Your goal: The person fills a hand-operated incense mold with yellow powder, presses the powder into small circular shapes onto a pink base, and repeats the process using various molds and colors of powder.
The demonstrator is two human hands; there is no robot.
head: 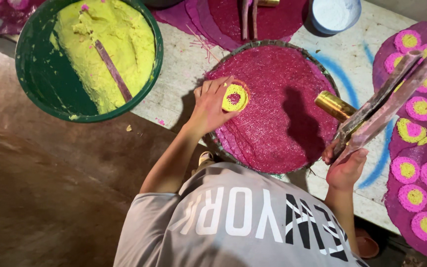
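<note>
Two hands busy | left hand (208, 106) pinches small round yellow-paste disc with pink centre (235, 97) at left edge of round magenta-matted tray (268, 43) | right hand (347, 165) clenched around long pink-stained flat sticks (391, 94) | risk: a skewed lift probably smears disc; loose grip could drop sticks onto mat.

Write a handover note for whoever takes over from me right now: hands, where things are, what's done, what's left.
Left hand: grip around the small yellow round with a pink centre, set on the pink mesh mat.
Right hand: grip shut on two long flat sticks, with a gold tube beside them.
Yellow paste is in the green tub, far left.
Done: many pink-and-yellow rounds lie on the purple sheet at right.
Left: the mat carries only this one round.
</note>
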